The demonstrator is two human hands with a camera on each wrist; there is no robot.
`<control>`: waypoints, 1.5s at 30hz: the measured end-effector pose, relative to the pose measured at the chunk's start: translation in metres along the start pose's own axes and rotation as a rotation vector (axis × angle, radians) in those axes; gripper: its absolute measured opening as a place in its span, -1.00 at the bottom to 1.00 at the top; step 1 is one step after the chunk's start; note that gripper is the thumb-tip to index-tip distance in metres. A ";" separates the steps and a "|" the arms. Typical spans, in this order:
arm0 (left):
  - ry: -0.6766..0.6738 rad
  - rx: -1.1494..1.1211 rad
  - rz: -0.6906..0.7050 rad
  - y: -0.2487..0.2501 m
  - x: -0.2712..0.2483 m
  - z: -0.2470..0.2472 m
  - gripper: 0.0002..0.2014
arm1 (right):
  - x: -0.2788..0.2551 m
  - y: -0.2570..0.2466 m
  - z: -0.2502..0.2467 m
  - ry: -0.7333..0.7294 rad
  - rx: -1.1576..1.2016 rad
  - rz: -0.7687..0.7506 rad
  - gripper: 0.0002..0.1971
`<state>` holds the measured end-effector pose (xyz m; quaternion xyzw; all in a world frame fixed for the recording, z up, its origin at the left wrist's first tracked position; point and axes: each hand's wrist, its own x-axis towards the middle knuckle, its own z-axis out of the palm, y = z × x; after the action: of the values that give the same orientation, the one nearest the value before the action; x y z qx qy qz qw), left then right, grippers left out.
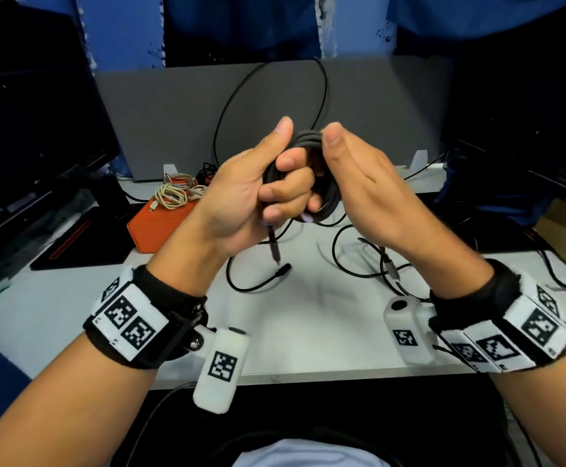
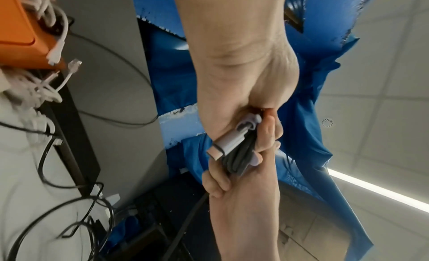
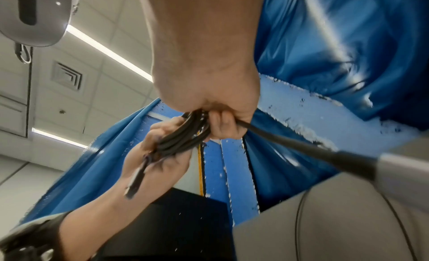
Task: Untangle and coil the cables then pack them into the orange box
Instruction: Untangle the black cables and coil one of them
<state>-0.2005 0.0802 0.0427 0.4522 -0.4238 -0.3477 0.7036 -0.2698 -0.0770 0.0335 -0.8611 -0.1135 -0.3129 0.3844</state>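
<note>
Head view: both hands are raised above the white table [image 1: 308,332], sharing one coiled dark grey cable [image 1: 325,200]. The left hand [image 1: 254,193] has its fingers curled round the left side of the coil, thumb upright; a short free end with a plug [image 1: 276,254] hangs below this grip. The right hand [image 1: 366,193] covers the coil's right side, thumb pressed on its top; the right wrist view shows its fingers [image 3: 223,121] curled round the strands, so this grip too is closed on the cable. In the left wrist view a pale connector [image 2: 230,138] lies along the bundled strands between the two hands. The orange box [image 1: 160,224] sits at the table's left rear, well apart from the hands, with a bundle of beige and braided cables [image 1: 177,193] on top of it. Loose black cables [image 1: 359,261] loop over the table beneath the hands, and one black loop [image 1: 268,79] rises against the grey back panel [image 1: 174,112]. Marker-covered wristbands [image 1: 130,318] circle both wrists.
</note>
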 end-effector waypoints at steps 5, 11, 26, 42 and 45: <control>-0.011 -0.037 -0.048 0.001 0.003 -0.005 -0.52 | 0.002 0.008 0.007 0.022 0.124 0.045 -0.57; 0.072 -0.016 -0.088 0.009 -0.002 0.004 -0.47 | 0.006 0.007 0.003 0.017 -0.088 -0.053 -0.51; 0.274 0.105 0.119 0.004 0.007 0.006 -0.53 | 0.008 -0.009 0.008 0.103 0.782 0.295 -0.62; 0.510 0.978 0.337 -0.010 0.004 0.013 -0.61 | 0.008 -0.005 -0.003 0.128 0.396 0.177 -0.60; 0.513 1.080 0.347 -0.013 0.003 0.011 -0.67 | 0.009 -0.005 -0.006 0.153 0.438 0.199 -0.57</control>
<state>-0.2104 0.0693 0.0339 0.7379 -0.4249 0.1549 0.5010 -0.2681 -0.0785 0.0453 -0.7379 -0.0638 -0.3059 0.5982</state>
